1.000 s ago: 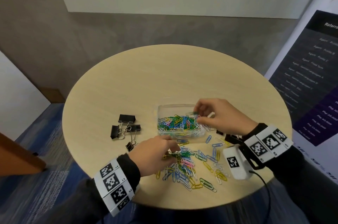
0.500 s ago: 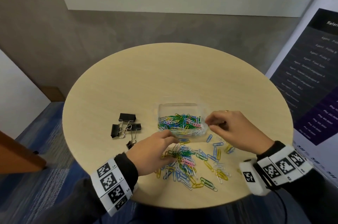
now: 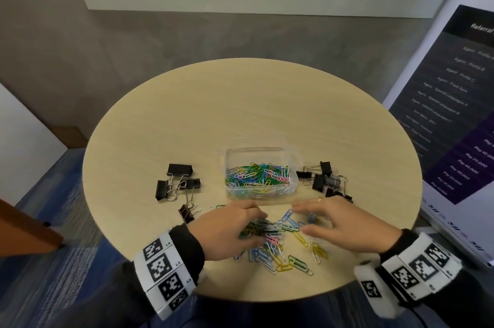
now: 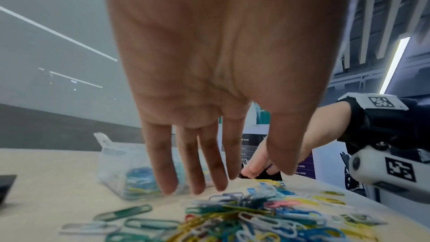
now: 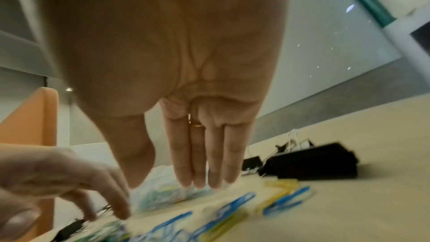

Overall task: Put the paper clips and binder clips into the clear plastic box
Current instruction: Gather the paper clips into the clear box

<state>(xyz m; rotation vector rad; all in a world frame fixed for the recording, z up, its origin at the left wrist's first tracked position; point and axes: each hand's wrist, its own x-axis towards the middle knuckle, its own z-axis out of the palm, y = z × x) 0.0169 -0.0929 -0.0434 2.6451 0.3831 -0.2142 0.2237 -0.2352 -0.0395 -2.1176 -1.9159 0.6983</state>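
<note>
The clear plastic box (image 3: 260, 152) stands mid-table, holding several coloured paper clips. Loose paper clips (image 3: 283, 244) lie in a heap in front of it, near the table's front edge. My left hand (image 3: 235, 223) hovers over the heap's left side with fingers (image 4: 197, 163) straight, tips just above the clips (image 4: 256, 214). My right hand (image 3: 323, 220) reaches over the heap's right side, fingers (image 5: 202, 154) straight and together, holding nothing. Black binder clips lie left (image 3: 177, 180) and right (image 3: 324, 179) of the box.
The round wooden table (image 3: 240, 103) is bare behind the box. A dark printed banner (image 3: 454, 113) stands to the right. An orange-brown piece of furniture (image 3: 24, 231) sits at the left, over blue carpet.
My right hand has come back from the box to the loose heap, uncovering the right binder clips. The left hand stayed at the heap, shifting slightly.
</note>
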